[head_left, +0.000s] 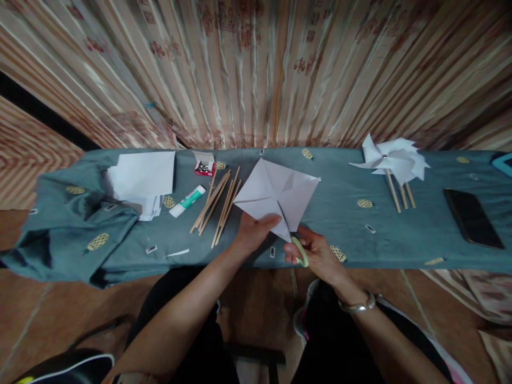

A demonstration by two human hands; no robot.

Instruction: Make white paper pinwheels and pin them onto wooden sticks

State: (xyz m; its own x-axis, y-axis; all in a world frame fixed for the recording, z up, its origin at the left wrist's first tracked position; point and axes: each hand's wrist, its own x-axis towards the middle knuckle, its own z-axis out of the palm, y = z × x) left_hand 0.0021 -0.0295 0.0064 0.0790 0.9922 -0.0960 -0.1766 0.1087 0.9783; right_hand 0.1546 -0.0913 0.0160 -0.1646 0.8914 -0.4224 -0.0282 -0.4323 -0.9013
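Observation:
A white paper square (294,194) with crease lines is held above the cloth, its corners slit inward. My left hand (255,233) grips its near left edge, thumb on top and fingers hidden beneath. In my right hand (316,249) is a pair of scissors (301,253) with pale green handles. The fingers wrap the handles, and the blades are at the paper's near corner, on a cut running toward the middle. Left of the paper, several thin wooden sticks (218,208) lie in a loose bunch on the cloth.
On the blue-green cloth (340,213) are a glue stick (187,201), a small red box of metal pins (204,167) and stacked white paper (146,173). A paper strip (177,253) lies near the front edge. Finished paper pinwheels (394,157) and a dark phone (473,218) lie right.

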